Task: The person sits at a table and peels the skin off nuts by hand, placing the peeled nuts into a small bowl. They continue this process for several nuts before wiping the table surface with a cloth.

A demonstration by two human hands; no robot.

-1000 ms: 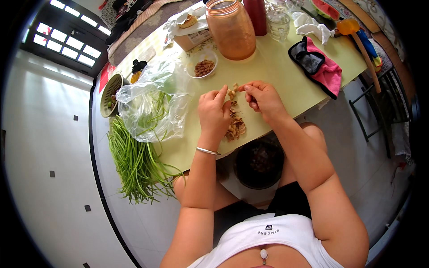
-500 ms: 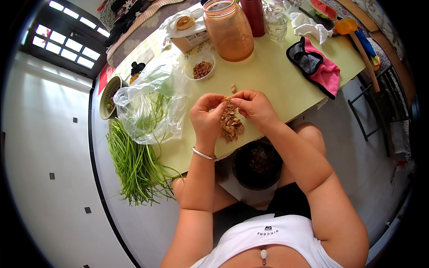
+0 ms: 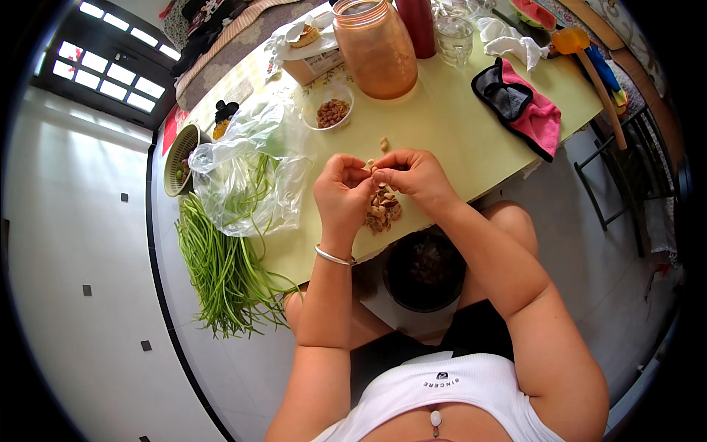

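Head: pinched peanut (image 3: 373, 167), axis unclear

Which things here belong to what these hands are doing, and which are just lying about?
In use, it seems: left hand, right hand, the pinched peanut between them, shell pile, loose peanut, probably the bowl of nuts.

Apparently just lying about: green stems, plastic bag, large jar, glass mug, pink-and-grey cloth.

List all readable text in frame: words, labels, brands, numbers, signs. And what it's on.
White top: short curved line of dark lettering under a small dark square emblem; wording not copied out here.
Cardboard box: small dark print on its side, too small to read.
Nothing else I can make out as text.
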